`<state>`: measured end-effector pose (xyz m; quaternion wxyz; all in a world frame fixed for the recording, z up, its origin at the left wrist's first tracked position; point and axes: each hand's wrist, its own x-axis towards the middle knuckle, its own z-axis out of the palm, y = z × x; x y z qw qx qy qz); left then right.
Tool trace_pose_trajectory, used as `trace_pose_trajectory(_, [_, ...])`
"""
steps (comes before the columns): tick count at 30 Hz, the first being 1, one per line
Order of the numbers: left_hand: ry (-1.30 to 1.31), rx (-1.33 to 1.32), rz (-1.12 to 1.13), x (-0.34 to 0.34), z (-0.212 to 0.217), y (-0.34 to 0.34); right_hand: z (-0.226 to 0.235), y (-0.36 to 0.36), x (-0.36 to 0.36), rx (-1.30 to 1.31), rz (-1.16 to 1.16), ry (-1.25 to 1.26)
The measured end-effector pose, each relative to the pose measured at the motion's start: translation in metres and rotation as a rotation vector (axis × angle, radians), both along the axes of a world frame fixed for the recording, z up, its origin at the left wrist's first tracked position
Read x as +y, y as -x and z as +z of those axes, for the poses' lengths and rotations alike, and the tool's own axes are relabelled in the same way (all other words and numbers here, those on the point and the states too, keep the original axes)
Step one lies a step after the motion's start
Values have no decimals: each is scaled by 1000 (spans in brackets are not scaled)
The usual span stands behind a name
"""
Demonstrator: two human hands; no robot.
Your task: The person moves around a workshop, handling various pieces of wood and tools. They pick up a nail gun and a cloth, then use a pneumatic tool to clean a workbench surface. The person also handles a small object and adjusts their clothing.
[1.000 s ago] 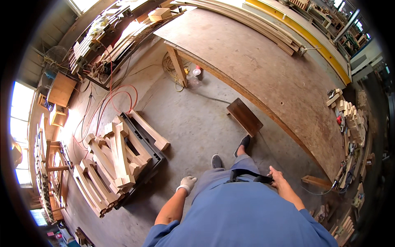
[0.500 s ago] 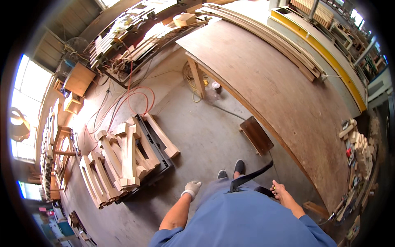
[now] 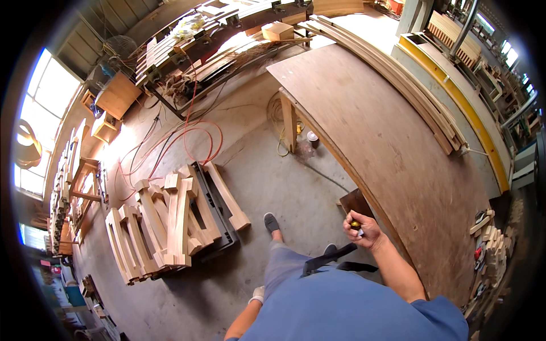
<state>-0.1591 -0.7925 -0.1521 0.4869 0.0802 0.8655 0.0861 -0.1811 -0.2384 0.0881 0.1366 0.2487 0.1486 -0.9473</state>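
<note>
At the far left, stacked pale wooden frame pieces [image 3: 165, 227] lie on a dark pallet on the grey concrete floor [image 3: 256, 170], with looping red and orange cables [image 3: 187, 136] trailing behind them. The left hand [image 3: 257, 294], in a white work glove, hangs low by the person's hip, touching nothing; only part of it shows, so whether its fingers are curled or loose I cannot tell. The right hand [image 3: 362, 228] is clenched around a small tool with a yellow and dark handle [image 3: 355, 225], held just at the near edge of the large brown plywood worktop [image 3: 387, 142], above a dark wooden block [image 3: 357, 202] on the floor below that edge. To carry the tool well, it seems best to keep the grip firm and the tip pointed away from the body while stepping. The worktop edge runs close along the right side, and its wooden leg [image 3: 289, 122] stands ahead; open floor lies between pallet and worktop. Long curved wooden strips [image 3: 398, 85] rest across the worktop's far side, and small wood offcuts [image 3: 492, 244] pile at the far right.
</note>
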Motion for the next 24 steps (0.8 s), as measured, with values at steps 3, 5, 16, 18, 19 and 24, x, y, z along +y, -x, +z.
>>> trace_pose_trajectory(3, [-5, -29, 7, 0, -22, 38, 20, 80, -34, -134, -54, -71])
trace_pose_trajectory(5, [0, -30, 74, 11, -14, 83, -4, 125, -52, -112, -70, -6])
trace_pose_trajectory(16, [-152, 119, 812, -52, -2, 355, 58, 323, -101, 63, 169, 105])
trace_pose_trajectory(18, [-186, 132, 862, -44, -6, 395, 52, 345, -97, -13, 110, 18])
trace_pose_trajectory(19, [-212, 120, 893, -29, 8, 416, 41, 352, -96, -75, 91, 38])
trace_pose_trajectory(24, [-376, -10, 1053, 24, 13, 465, 0, 423, -79, -132, 59, 66])
